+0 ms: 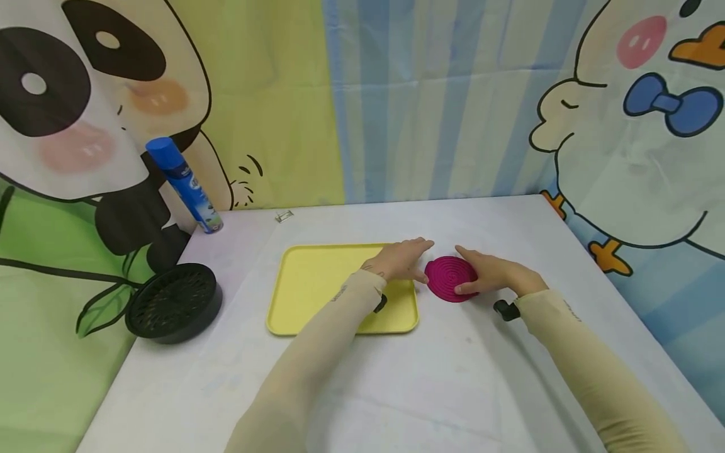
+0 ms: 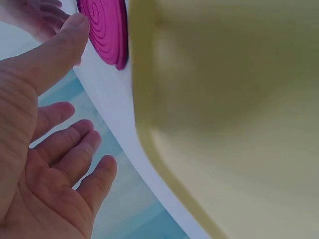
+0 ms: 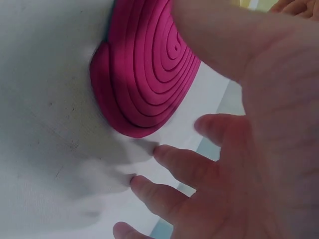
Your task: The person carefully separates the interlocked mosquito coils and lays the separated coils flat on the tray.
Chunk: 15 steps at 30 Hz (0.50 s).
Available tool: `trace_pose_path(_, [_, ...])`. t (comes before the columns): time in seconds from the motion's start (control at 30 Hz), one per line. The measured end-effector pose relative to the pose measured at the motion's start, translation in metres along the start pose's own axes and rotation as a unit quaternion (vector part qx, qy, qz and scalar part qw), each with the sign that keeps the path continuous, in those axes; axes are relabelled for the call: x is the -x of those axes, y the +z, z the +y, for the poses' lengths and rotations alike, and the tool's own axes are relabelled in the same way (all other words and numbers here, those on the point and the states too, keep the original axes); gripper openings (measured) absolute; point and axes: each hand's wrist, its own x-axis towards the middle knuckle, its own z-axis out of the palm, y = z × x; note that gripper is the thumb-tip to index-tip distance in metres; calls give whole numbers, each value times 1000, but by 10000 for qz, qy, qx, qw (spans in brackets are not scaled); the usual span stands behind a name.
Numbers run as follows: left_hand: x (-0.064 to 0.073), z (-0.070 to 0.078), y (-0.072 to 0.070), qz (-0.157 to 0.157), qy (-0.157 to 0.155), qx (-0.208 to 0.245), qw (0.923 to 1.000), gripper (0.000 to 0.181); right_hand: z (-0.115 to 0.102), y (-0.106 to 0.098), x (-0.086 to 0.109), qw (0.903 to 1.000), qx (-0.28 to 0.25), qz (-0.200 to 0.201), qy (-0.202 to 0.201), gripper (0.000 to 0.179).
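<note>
A magenta spiral mosquito coil (image 1: 449,278) lies flat on the white table, just right of a yellow tray (image 1: 311,280). My right hand (image 1: 500,273) is at the coil's right side, fingers spread. Its thumb overlaps the coil (image 3: 149,79) in the right wrist view, while the other fingertips (image 3: 164,152) stay apart from the coil's edge. Over the tray's right end reaches my left hand (image 1: 398,259), fingers extended and nothing in them. The left thumb (image 2: 75,32) comes close to the coil's left edge in the left wrist view.
A black round vented holder (image 1: 174,303) stands at the table's left edge. Behind it is a blue spray can (image 1: 185,187). A small metal piece (image 1: 284,216) lies near the back edge, before a printed cloth backdrop (image 1: 425,100).
</note>
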Motion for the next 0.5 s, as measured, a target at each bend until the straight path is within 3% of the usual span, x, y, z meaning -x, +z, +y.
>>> trace_pose_path(0.23, [-8,25,6,-147,63,-196,9997,93,-2,-1,10,9994,154,-291,146,118])
trace_pose_path(0.5, [-15,36,21,-265,-66,-597,9978,92,-6,3,11,9977,579,-210,269,117])
